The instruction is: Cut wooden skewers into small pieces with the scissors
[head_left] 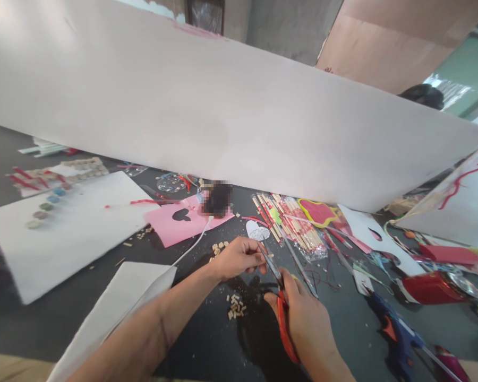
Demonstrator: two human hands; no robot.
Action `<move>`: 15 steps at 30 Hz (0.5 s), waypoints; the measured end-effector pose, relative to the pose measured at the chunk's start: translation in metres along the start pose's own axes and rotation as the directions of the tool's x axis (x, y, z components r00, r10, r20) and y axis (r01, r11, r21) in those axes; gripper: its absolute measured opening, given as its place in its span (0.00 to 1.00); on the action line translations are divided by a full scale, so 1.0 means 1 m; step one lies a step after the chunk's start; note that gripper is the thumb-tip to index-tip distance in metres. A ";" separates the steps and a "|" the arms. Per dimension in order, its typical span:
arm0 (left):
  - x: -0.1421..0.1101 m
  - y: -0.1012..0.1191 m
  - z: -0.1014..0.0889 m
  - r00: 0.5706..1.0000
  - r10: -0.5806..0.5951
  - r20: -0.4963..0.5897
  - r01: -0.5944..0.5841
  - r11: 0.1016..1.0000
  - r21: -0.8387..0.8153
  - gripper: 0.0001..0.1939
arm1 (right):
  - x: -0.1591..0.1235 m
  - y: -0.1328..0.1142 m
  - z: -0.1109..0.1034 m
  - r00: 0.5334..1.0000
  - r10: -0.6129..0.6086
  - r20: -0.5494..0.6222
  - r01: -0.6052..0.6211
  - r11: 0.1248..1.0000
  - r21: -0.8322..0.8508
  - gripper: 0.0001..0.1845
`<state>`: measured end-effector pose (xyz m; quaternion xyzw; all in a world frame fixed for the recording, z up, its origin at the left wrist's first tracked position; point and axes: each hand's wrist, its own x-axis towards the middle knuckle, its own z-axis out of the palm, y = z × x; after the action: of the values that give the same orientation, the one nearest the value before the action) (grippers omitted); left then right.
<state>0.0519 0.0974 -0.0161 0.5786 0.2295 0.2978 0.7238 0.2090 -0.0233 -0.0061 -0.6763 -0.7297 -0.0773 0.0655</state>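
Observation:
My right hand (305, 313) is closed around the red handles of a pair of scissors (283, 323). Their metal blades point up and left, close to the fingertips of my left hand (239, 257). The left thumb and fingers are pinched together; whatever lies between them is too small to make out. Just beyond these fingertips is a white paper heart (257, 231) with drawn lines on it. Small cut wooden pieces (236, 306) lie in a pile below the left hand, and more pieces (220, 246) sit behind it.
Bundled wooden sticks (302, 225) lie behind the scissors. Pink paper (167, 225) with a heart-shaped cut-out is left of centre. White boards (75, 233) cover the left side. A blue glue gun (394, 329) and a red can (434, 287) are at right. A tall white panel (223, 106) borders the back.

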 end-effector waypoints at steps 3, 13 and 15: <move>0.000 0.001 0.000 1.000 -0.009 -0.011 0.009 1.000 0.022 0.16 | 0.001 0.001 0.002 1.000 -0.008 0.003 0.008 0.999 -0.031 0.20; 0.000 0.005 -0.001 1.000 -0.020 -0.015 0.022 0.990 0.140 0.15 | 0.004 -0.004 -0.003 0.977 0.109 0.185 -0.112 0.994 0.008 0.20; -0.001 0.005 -0.002 1.000 -0.013 -0.023 0.017 0.986 0.166 0.15 | 0.004 -0.005 -0.005 0.976 0.117 0.183 -0.121 0.993 0.008 0.21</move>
<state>0.0495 0.0988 -0.0113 0.6318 0.2660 0.2786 0.6727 0.2032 -0.0208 -0.0009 -0.7224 -0.6914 -0.0040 0.0096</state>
